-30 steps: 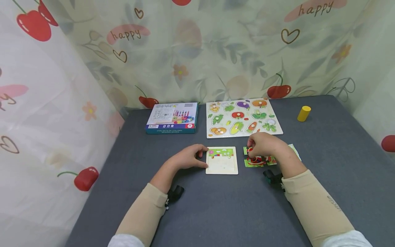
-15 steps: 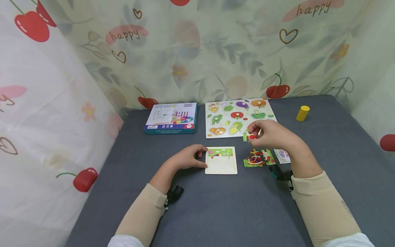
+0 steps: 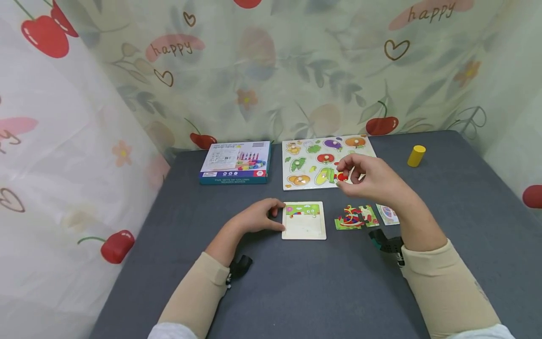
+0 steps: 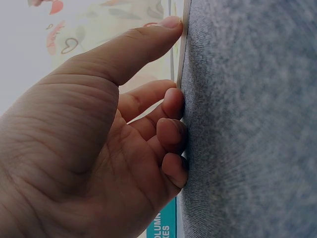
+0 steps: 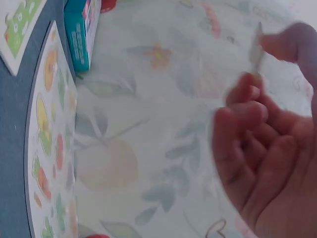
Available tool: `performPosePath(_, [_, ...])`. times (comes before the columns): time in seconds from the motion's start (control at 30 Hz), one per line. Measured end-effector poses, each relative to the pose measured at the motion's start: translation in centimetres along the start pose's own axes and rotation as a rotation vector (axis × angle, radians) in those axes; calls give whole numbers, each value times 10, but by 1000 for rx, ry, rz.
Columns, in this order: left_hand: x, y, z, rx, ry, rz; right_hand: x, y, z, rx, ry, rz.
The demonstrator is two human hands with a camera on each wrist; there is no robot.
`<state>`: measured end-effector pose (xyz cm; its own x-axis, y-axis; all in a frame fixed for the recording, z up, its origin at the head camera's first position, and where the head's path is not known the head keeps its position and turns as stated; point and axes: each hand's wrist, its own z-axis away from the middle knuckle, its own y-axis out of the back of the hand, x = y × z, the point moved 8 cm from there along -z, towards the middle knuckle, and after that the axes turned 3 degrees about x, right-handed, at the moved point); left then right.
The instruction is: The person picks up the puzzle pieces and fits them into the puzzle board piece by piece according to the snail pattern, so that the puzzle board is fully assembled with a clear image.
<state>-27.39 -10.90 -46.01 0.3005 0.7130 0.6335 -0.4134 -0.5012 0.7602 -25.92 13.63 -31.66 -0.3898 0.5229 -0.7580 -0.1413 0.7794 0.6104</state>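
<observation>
My right hand is raised over the vegetable board, pinching a small green-and-red jigsaw piece between thumb and fingers. In the right wrist view the thin piece shows edge-on and blurred. My left hand touches the left edge of a small cream puzzle tray with thumb and index finger, the others loosely bent in the left wrist view. Joined green pieces line the tray's top; its lower part is bare. Several loose jigsaw pieces, red and green, lie to the tray's right.
Behind the tray a teal-and-white box sits left of the vegetable board. A yellow cylinder stands at the back right. Right of the loose pieces lies a pale printed card. A patterned curtain closes off the back.
My right hand has lifted a jigsaw piece from the loose ones, carrying it up and away over the vegetable board. The left hand and tray have stayed put.
</observation>
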Motion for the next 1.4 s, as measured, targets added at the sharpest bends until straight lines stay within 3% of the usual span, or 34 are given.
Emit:
performPosePath(0.2, [0, 0, 1, -2, 8, 9, -20, -3, 1, 118, 123, -161])
performPosePath(0.4, [0, 0, 1, 0, 9, 12, -29, -18, 1, 111, 140, -212])
performPosePath(0.9, [0, 0, 0, 4, 13, 23, -22, -57, -3, 129, 20, -257])
performPosePath(1.4, [-1, 1, 0, 1, 18, 3, 8, -104, -9, 40, -142, -259])
